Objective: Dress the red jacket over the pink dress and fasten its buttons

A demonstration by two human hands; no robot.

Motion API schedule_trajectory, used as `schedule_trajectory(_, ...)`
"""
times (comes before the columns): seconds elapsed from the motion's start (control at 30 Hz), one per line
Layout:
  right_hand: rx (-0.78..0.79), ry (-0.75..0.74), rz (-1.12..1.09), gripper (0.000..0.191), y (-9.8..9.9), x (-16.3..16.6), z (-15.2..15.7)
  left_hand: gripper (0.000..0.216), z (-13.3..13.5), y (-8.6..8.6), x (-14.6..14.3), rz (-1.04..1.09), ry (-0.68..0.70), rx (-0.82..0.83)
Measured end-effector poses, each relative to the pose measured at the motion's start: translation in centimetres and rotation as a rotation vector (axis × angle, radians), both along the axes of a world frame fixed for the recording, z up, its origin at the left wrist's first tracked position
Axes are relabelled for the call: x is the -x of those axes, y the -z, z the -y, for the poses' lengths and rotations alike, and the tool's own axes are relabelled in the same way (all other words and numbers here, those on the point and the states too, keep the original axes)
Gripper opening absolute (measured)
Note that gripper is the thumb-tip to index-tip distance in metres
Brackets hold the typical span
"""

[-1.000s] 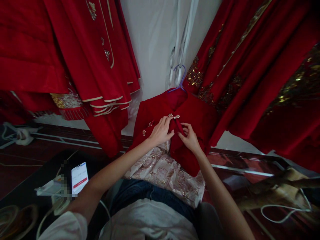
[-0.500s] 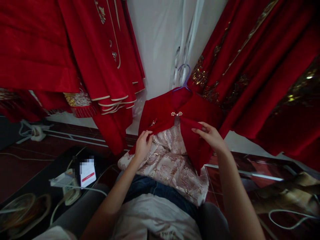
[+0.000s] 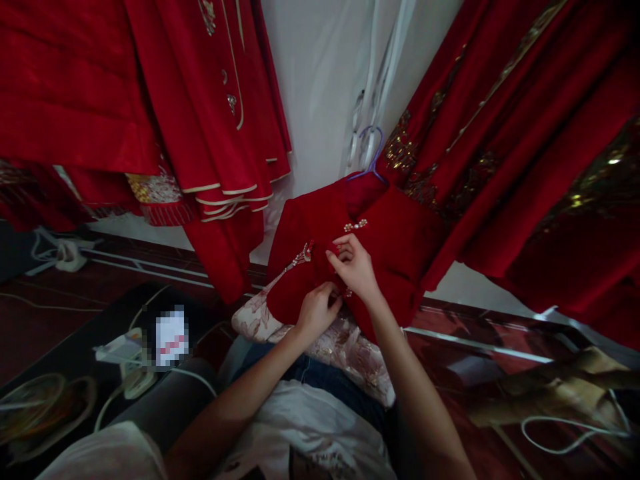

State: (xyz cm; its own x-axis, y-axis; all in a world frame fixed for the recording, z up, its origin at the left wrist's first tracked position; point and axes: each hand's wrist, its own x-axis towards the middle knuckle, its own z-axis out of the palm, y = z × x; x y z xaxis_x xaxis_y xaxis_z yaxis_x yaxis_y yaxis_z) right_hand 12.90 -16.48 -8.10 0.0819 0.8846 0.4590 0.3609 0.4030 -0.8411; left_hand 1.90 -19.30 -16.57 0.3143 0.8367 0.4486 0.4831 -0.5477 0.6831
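Observation:
A red jacket (image 3: 400, 227) on a purple hanger (image 3: 373, 170) lies across my lap, over a pale floral brocade cloth (image 3: 357, 343). Its front edges are drawn together, with a beaded clasp (image 3: 355, 225) at the neck and a beaded ornament with a tassel (image 3: 305, 254) on one side. My left hand (image 3: 319, 311) pinches the lower front edge. Just above it, my right hand (image 3: 354, 268) is closed with its fingertips at the front opening, below the clasp. A small beaded fastener (image 3: 348, 292) shows between the hands. Exactly what the fingertips grip is partly hidden.
Red garments (image 3: 200, 87) hang at the left, and sequined red ones (image 3: 530, 153) at the right. A blurred phone (image 3: 171, 339) and a white power strip (image 3: 137, 375) are on a dark surface at left. A white cable (image 3: 565, 450) loops at lower right.
Both hands have moved inward from the jacket's two sides to its front opening. The front panels have come together, covering much of the brocade.

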Motion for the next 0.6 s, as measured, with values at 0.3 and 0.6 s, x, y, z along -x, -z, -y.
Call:
schedule_trajectory(0.3, 0.045, 0.419, 0.413, 0.024, 5.3, 0.5, -6.1, 0.011, -5.2, -2.0, 4.9, 0.173, -0.003, 0.035)
schedule_trajectory(0.6, 0.084, 0.280, 0.342, 0.030, 5.1, -0.6, -6.6, 0.025, -12.9, -3.7, 5.4, -0.020, -0.058, -0.165)
